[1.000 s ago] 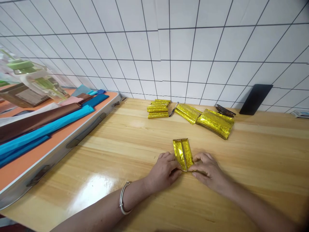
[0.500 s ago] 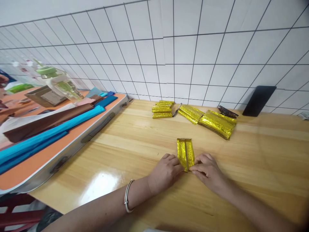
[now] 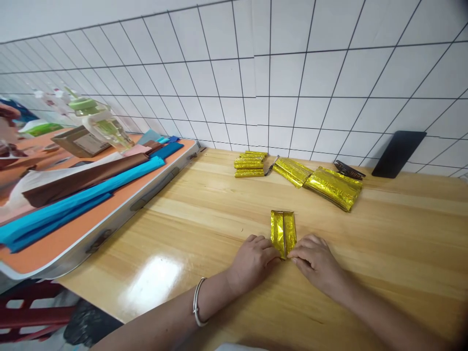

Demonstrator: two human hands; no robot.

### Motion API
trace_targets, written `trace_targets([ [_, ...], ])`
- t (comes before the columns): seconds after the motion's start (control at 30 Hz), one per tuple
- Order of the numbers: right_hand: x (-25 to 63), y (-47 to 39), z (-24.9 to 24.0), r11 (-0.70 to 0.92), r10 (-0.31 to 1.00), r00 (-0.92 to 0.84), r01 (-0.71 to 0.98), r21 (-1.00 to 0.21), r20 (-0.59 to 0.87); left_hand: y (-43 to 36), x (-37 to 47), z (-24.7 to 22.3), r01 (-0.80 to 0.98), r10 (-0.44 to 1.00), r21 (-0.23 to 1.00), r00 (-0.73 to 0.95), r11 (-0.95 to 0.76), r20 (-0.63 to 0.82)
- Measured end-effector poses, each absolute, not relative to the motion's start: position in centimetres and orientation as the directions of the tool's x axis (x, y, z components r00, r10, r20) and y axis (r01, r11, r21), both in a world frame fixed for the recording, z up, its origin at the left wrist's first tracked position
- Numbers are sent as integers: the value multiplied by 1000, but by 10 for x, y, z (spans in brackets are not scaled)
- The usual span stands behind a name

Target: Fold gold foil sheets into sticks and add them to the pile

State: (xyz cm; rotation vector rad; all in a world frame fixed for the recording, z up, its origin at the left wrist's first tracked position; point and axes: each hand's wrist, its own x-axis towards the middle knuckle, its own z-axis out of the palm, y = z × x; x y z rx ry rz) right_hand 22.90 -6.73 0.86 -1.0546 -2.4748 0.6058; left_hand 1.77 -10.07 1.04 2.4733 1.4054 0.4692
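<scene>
A small folded piece of gold foil paper [image 3: 283, 229] lies on the wooden table, a seam running down its middle. My left hand [image 3: 255, 258], with a silver bangle at the wrist, pinches its near left corner. At the near right corner, the fingers of my right hand [image 3: 314, 257] are closed on the same foil paper. Both sets of fingertips hide its near edge. Farther back lie narrow folded gold strips [image 3: 250, 165], a flat gold piece [image 3: 291, 171] and a thicker gold stack [image 3: 333, 188].
A black phone [image 3: 399, 154] leans against the tiled wall, beside a dark hair claw clip [image 3: 349, 170]. A pen [image 3: 271, 166] lies between the gold pieces. On the left, an orange-topped folding table [image 3: 120, 207] bears rolled blue paper [image 3: 91, 197], a cardboard box [image 3: 82, 141] and a green-lidded bottle [image 3: 104, 122].
The view has shifted slightly, so everything sits a little farther right. Both hands stay at the near corners of the gold foil paper, which looks almost the same.
</scene>
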Motion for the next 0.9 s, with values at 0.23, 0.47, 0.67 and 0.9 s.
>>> trace_targets([
  [0.23, 225, -70, 11, 598, 773, -613, 616, -514, 165, -98, 26, 16, 822, 891, 348, 437, -452, 124],
  [0.47, 227, -66, 4, 598, 768, -618, 600, -531, 168, -100, 28, 15, 832, 905, 357, 408, -424, 124],
  [0.67, 226, -65, 8, 558, 790, -601, 617, -555, 126, -100, 27, 13, 836, 913, 371, 391, -405, 114],
  [0.9, 226, -65, 11, 552, 790, -605, 628, -549, 103, -96, 28, 14, 839, 915, 370, 389, -399, 104],
])
